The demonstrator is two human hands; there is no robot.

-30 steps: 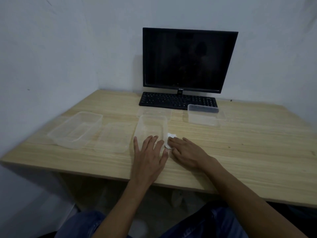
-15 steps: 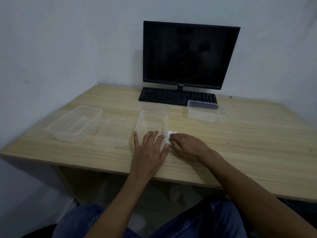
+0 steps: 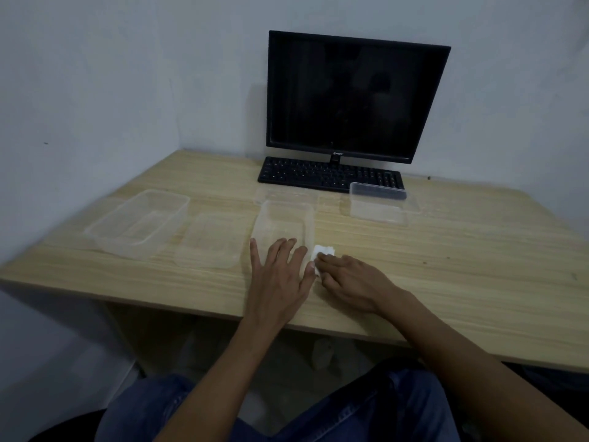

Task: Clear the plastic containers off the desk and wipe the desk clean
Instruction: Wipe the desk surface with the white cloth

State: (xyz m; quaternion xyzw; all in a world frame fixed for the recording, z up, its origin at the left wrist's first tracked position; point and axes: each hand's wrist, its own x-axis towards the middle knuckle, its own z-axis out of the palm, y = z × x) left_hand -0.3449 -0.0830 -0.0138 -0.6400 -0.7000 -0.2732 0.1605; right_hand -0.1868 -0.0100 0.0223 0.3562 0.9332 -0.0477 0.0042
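Three clear plastic containers stand on the wooden desk [image 3: 446,266]: one at the left [image 3: 137,223], one in the middle [image 3: 282,223], one at the back right [image 3: 377,204] by the keyboard. A flat clear lid [image 3: 208,240] lies between the left and middle ones. My left hand [image 3: 279,279] lies flat with straight fingers, its fingertips at the middle container's near end. My right hand [image 3: 353,282] rests just right of it, fingers laid on a small white tissue [image 3: 323,252] on the desk.
A black monitor [image 3: 353,97] and black keyboard [image 3: 328,175] stand at the back against the wall. Another clear lid [image 3: 287,194] lies just behind the middle container. The wall closes off the desk's left side. My legs in blue jeans are below the front edge.
Both hands stay nearly where they were on the desk. The head camera has shifted, so the view of the scene has moved slightly.
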